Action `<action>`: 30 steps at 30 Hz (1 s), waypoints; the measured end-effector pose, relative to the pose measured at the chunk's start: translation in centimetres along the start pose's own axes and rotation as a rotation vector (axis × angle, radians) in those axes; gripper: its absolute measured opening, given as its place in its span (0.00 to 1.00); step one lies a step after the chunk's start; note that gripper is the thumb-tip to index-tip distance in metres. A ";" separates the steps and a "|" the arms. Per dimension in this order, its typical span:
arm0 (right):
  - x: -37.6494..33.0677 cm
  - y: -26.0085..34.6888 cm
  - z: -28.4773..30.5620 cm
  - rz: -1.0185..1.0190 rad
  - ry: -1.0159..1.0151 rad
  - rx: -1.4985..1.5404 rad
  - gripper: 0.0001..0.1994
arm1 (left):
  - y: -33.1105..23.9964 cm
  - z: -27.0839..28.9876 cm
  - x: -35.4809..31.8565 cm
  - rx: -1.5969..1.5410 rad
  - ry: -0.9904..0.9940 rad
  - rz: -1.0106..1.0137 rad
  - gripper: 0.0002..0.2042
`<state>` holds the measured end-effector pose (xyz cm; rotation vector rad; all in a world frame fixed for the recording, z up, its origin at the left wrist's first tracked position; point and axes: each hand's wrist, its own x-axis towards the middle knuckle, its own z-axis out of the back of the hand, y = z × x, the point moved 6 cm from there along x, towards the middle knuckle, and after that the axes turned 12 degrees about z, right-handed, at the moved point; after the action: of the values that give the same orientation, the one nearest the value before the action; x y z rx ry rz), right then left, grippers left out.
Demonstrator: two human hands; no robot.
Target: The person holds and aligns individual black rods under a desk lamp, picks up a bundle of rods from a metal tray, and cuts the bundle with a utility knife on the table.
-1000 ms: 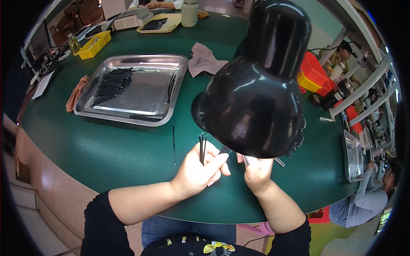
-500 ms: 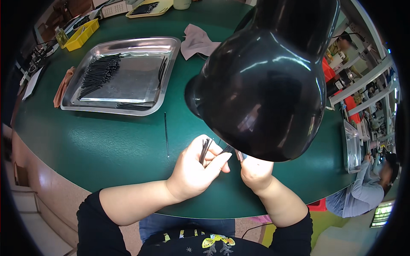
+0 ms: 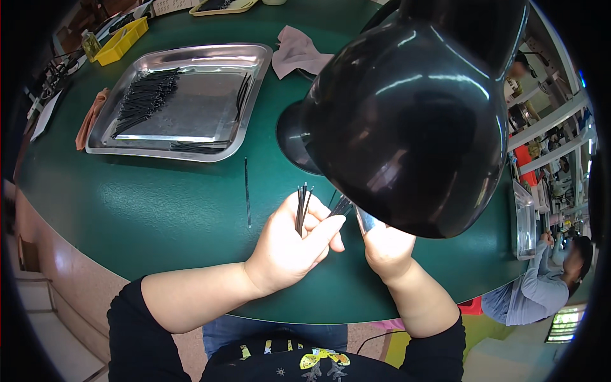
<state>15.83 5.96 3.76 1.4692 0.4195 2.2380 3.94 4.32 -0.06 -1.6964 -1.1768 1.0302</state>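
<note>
My left hand [image 3: 284,245] is closed round a small bundle of thin black wire-like strips [image 3: 301,210], which stand up out of the fist with pale tips. Its thumb and fingers also pinch a fan of the strips, pointing right toward the lamp. Under the lamp's edge, my right hand [image 3: 388,251] is closed on a shiny metal tool [image 3: 366,221] whose kind I cannot make out; its fingertips are mostly hidden by the shade. One single strip [image 3: 247,194] lies on the green table, left of my left hand.
A big black lamp [image 3: 407,127] hangs over the right side. Back left, a steel tray [image 3: 210,121] holds many black strips. Around it are a pinkish cloth [image 3: 298,52], a brown cloth [image 3: 92,121] and a yellow bin [image 3: 124,41]. A co-worker [image 3: 541,283] sits at the far right.
My right hand and the metal tool have drawn slightly right, away from the left hand's strips. The bundle in my left hand stands more upright. The view has shifted a little.
</note>
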 end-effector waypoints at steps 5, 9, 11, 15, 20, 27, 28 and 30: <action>-1.4 -0.9 -0.9 -0.260 -0.043 0.397 0.10 | 0.2 -0.1 0.3 0.149 -0.034 -0.122 0.06; -1.8 -0.7 -0.9 -0.244 -0.055 0.288 0.09 | 0.0 -0.5 -0.1 0.179 -0.036 -0.212 0.07; -1.3 -1.6 -0.2 -0.197 -0.052 0.232 0.09 | 0.6 -0.4 0.1 0.025 0.023 0.042 0.07; -1.6 -2.5 0.3 -0.222 -0.162 0.354 0.10 | 0.9 -0.2 0.3 -0.135 0.056 0.126 0.06; -1.7 -3.0 0.5 -0.218 -0.047 0.365 0.09 | 1.0 -0.1 0.4 -0.190 0.075 0.146 0.05; 3.1 -4.8 3.4 -0.438 -0.254 0.121 0.13 | 0.8 0.8 0.1 -0.163 0.055 0.133 0.09; 3.2 -5.5 5.0 -0.365 -0.093 -0.198 0.13 | 0.8 0.4 0.3 -0.171 0.077 0.133 0.09; 3.9 -6.0 7.1 -0.378 0.207 -0.755 0.13 | 0.8 0.2 0.3 -0.128 0.044 0.179 0.09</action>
<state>22.14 13.21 6.84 0.7027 -0.0945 1.9196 4.08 4.49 -0.88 -1.9436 -1.0985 1.0377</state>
